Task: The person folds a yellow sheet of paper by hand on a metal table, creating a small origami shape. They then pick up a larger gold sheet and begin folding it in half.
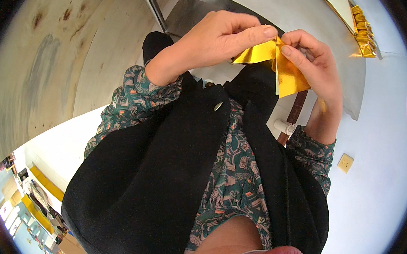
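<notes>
Shiny gold foil paper is held up between my two hands, above my lap and near the edge of a grey table. My left hand pinches one part of it between thumb and fingers. My right hand grips the other part, thumb on the gold face and fingers curled behind. A narrow pale edge shows where the two parts meet at an angle. Whether this is one folded sheet or two pieces, I cannot tell. My fingers hide part of the upper edge.
A pale flat sheet or board lies at the far right, with a row of gold folded pieces beside it. A wooden panel fills the left. A wall socket is at the right, and a white cylinder sits below the table.
</notes>
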Demonstrator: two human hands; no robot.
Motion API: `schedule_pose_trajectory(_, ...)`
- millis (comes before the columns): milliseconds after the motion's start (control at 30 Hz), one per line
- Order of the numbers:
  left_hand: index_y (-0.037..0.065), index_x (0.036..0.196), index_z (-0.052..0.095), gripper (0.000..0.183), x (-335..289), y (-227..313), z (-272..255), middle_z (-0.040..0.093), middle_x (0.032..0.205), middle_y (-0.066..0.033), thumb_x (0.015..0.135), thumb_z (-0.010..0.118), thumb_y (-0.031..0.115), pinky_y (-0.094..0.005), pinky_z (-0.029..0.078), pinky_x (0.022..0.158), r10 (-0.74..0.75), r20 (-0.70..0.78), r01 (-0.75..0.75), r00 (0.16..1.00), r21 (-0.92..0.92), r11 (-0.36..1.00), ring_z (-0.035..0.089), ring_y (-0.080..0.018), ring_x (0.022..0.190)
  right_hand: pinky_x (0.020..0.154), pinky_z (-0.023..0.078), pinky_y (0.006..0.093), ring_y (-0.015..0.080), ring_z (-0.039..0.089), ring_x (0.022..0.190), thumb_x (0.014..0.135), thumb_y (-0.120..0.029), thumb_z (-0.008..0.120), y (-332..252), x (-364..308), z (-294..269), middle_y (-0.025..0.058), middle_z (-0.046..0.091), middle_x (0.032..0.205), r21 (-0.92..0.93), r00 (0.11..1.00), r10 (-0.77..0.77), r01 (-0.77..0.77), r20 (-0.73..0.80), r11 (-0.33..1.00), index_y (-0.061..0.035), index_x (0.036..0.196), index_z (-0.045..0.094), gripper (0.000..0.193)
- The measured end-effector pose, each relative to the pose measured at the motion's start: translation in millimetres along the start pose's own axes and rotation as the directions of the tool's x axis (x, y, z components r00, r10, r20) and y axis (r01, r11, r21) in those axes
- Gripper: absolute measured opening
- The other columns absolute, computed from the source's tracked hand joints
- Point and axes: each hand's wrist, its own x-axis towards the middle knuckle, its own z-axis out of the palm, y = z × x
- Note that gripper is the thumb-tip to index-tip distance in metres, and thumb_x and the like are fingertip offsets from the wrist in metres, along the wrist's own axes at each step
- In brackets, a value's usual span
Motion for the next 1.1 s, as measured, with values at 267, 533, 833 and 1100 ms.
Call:
schedule_pose_trajectory(267,0.003,0.082,0.065,0.032,-8,-1,3,0.065,0.063,-0.0009,0.105,0.06,0.025,-0.0237,0.049,0.049,0.099,-0.018,-0.096,0.995,0.128,0.987,0.067,-0.008,0.055,0.072,0.046,0.0205,0.0041,0.057,0.08,0.098,-0.015,0.069,13,2,-9,-0.0039,0.063,0.087,0.066,0.998,0.058,-0.057,-0.018,0.996,-0.002,0.104,0.067,0.015)
schedule_pose_trajectory(533,0.004,0.081,0.066,0.028,-7,6,5,0.062,0.055,-0.001,0.103,0.062,0.02,-0.0247,0.046,0.043,0.145,-0.045,-0.13,0.988,0.251,0.959,0.064,-0.0095,0.047,0.075,0.048,0.0218,0.0059,0.059,0.084,0.095,-0.014,0.071,18,4,-13,-0.0017,0.065,0.092,0.095,0.999,0.034,-0.031,-0.025,0.995,-0.0007,0.103,0.068,0.016)
schedule_pose_trajectory(833,0.002,0.097,0.07,0.018,15,6,4,0.066,0.081,0.0035,0.094,0.076,0.019,-0.0207,0.048,0.065,0.036,-0.025,-0.033,0.999,0.13,0.991,0.059,-0.0026,0.076,0.078,0.048,0.0252,0.0076,0.06,0.084,0.093,-0.016,0.073,8,8,-4,-0.0011,0.067,0.09,-0.078,0.998,-0.055,0.056,0.011,0.995,-0.0019,0.1,0.072,0.016)
schedule_pose_trajectory(1100,0.003,0.094,0.073,0.012,22,-4,-8,0.071,0.085,0.002,0.097,0.073,0.014,-0.0195,0.05,0.065,0.019,0.024,-0.019,1.0,-0.023,1.0,0.062,-0.0021,0.075,0.078,0.048,0.0247,0.0071,0.059,0.082,0.093,-0.02,0.073,6,3,-10,-0.0018,0.068,0.088,-0.128,0.999,-0.034,0.038,0.027,0.991,-0.0027,0.1,0.073,0.019)
